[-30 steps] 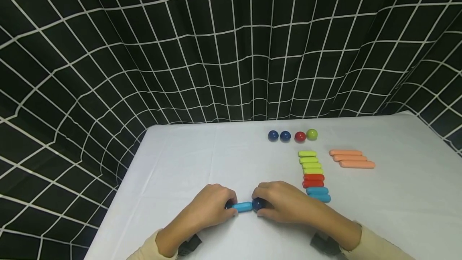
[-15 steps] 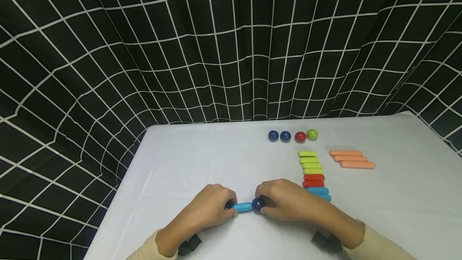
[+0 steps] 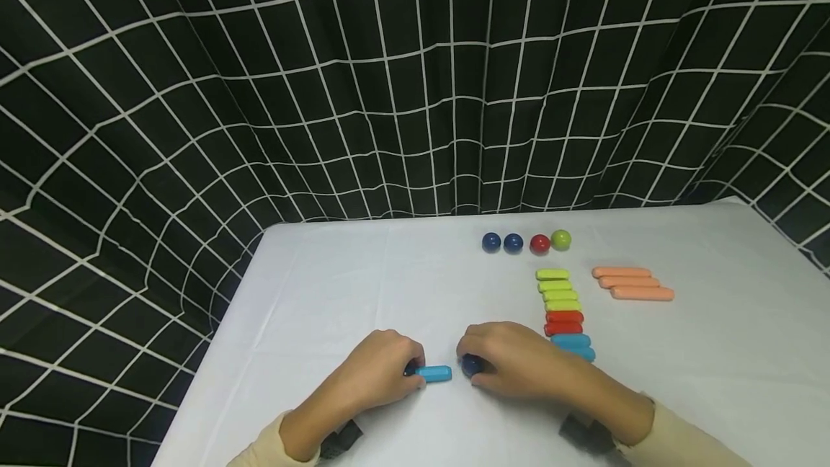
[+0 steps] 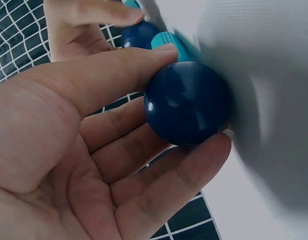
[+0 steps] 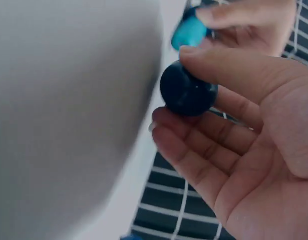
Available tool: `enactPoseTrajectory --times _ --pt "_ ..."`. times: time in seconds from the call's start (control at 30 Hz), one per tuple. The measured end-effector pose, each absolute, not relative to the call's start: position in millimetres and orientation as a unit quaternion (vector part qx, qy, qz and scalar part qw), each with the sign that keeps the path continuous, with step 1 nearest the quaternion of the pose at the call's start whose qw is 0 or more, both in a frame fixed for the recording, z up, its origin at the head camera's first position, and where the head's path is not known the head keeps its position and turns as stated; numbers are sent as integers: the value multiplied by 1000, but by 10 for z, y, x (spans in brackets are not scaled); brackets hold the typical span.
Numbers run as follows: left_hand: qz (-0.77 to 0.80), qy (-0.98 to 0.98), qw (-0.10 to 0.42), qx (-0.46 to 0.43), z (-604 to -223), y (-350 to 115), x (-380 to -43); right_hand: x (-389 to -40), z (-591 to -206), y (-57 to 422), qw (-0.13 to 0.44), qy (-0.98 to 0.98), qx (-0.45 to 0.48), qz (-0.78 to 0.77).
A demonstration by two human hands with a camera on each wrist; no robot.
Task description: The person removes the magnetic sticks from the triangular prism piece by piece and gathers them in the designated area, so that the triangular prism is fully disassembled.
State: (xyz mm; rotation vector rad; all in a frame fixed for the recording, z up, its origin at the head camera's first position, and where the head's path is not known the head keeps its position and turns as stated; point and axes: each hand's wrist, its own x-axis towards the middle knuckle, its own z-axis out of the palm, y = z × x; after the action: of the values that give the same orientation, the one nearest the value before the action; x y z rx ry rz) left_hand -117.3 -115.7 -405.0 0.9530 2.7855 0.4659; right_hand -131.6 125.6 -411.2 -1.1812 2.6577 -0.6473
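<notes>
In the head view, my left hand (image 3: 384,367) grips a dark blue ball (image 4: 188,102) low at the table's surface. A light blue rod (image 3: 436,373) sticks out from that ball towards the right, the thumb lying along it. Facing it, my right hand (image 3: 519,359) pinches a second dark blue ball (image 5: 188,89) between thumb and fingers. A small gap separates this ball from the rod's free end. Most of the left ball is hidden by my fingers in the head view, but the left wrist view shows it fully.
Behind stand two dark blue balls (image 3: 502,242), a red ball (image 3: 540,243) and a green ball (image 3: 560,239). Right of centre lie several yellow-green rods (image 3: 558,295), red rods (image 3: 564,323) and light blue rods (image 3: 572,347). Longer orange rods (image 3: 634,283) are farther right.
The right-hand ball, earlier against the rod's end, has moved slightly right, away from it. My right fingers have shifted their hold on it. The left hand has stayed in place.
</notes>
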Motion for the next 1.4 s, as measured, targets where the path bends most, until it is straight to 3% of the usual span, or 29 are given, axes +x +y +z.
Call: enactPoseTrajectory --times 0.27,0.37,0.73,1.07,1.4 --pt "145 932 83 322 -4064 -1175 -1184 -1418 -3821 1476 -43 882 -362 -299" --pt "147 931 83 323 -4059 -1175 -1183 -1451 -3761 1537 -65 883 -354 -301" --pt "144 932 85 321 -4066 -1175 -1180 -1894 -3662 1634 -3 892 -317 -322" --pt "143 933 85 319 -4070 -1190 -1181 -2474 -3683 1687 2 889 -334 -313" --pt "141 934 83 318 -4076 -1179 -1168 -2800 -3819 1547 9 920 -307 -245"
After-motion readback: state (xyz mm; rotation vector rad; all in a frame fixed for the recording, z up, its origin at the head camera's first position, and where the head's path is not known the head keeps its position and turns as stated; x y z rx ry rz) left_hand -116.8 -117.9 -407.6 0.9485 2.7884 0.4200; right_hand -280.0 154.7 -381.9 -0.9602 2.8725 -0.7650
